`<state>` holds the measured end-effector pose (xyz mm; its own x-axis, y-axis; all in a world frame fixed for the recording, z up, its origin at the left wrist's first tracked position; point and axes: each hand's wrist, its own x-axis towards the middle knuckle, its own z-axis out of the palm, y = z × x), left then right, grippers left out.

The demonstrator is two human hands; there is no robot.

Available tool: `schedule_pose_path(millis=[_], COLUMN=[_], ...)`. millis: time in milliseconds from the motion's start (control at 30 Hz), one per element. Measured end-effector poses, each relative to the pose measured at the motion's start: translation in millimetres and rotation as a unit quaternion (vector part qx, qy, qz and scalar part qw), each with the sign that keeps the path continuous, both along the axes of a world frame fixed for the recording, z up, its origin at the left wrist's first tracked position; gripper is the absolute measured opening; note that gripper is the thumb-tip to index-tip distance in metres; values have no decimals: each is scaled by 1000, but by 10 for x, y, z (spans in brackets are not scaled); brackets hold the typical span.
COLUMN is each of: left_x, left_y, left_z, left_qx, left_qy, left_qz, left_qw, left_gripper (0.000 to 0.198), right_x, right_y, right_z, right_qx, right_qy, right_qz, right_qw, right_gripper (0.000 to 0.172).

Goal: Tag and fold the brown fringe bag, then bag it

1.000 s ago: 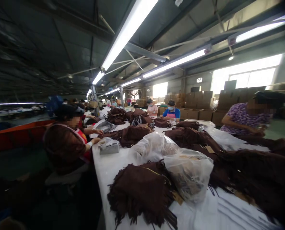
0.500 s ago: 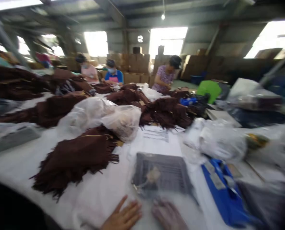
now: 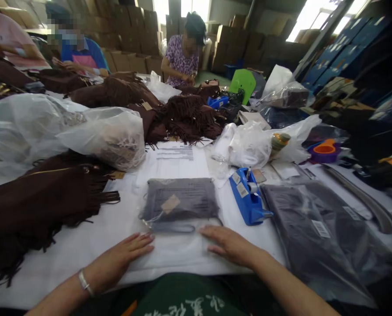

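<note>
Head view: your left hand (image 3: pixel 125 256) and right hand (image 3: pixel 230 245) lie flat, fingers spread, gripping nothing, pressing the clear bag's near edge; the bagged grey item (image 3: pixel 180 204) rests on the counter (image 3: pixel 93 237) beside the blue tape dispenser (image 3: pixel 248 199).

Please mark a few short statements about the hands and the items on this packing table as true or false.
1. Both hands rest flat on the table. True: the left hand and right hand lie palm down on the clear bag's near edge.
2. The bagged grey item carries a paper tag. True.
3. The blue tape dispenser lies left of the bagged item. False: it lies to its right.
4. The left wrist is bare. False: it wears a silver bracelet.
5. The fringed brown pieces are stacked at the right. False: they lie at the left.
</note>
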<state>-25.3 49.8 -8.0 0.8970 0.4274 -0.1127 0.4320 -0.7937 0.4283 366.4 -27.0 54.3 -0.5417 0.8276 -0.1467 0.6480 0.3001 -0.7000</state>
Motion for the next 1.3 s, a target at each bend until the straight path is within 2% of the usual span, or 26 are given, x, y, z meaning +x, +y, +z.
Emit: schedule_pose_path(millis=[100,167,233,300,400,433,500,600,667,767,900,1000,1067,1133,1200,1300], left_x=[-78,-112,-123,-117,-90,-81,-66,-42,-13,41,14,-74,-65,70,334,811], left_y=[4,1,26,81,160,167,140,10,-96,-209,-206,-111,-38,16,41,43], left_z=[108,203,266,256,86,2,-169,-343,-365,-300,-226,-172,-73,79,229,314], left_qx=[-16,-33,-42,-35,-13,-7,12,57,79,83,102,126,174,242,268,192], left_qy=[14,18,21,16,-33,-59,-115,-180,-198,-179,-95,-36,-47,-88,-125,-140], left_qz=[12,10,1,-2,20,46,136,313,398,454,455,453,449,413,342,247], left_qw=[1000,999,999,999,999,997,984,931,892,869,880,882,875,874,892,939], left_gripper=[61,67,73,75,65,56,36,26,29,30,32,27,25,25,28,26], right_x=[222,355,444,484,472,457,416,329,244,77,-113,-152,-146,-140,-144,-156], right_y=[63,-45,-170,-240,-227,-210,-193,-251,-326,-394,-298,-172,-118,-97,-97,-101], right_z=[-198,-248,-257,-290,-452,-528,-683,-859,-914,-895,-741,-640,-614,-612,-617,-615], right_qx=[8,8,12,34,100,124,163,204,207,176,77,33,24,22,24,23], right_qy=[-43,-56,-61,-60,-49,-43,-19,39,61,52,3,-45,-65,-71,-69,-55], right_qz=[37,44,51,34,-25,-44,-78,-159,-232,-336,-417,-421,-419,-422,-428,-436], right_qw=[998,997,997,997,993,990,983,965,948,924,906,905,905,903,901,898], right_gripper=[57,70,74,72,65,60,48,35,32,29,37,40,39,37,36,36])
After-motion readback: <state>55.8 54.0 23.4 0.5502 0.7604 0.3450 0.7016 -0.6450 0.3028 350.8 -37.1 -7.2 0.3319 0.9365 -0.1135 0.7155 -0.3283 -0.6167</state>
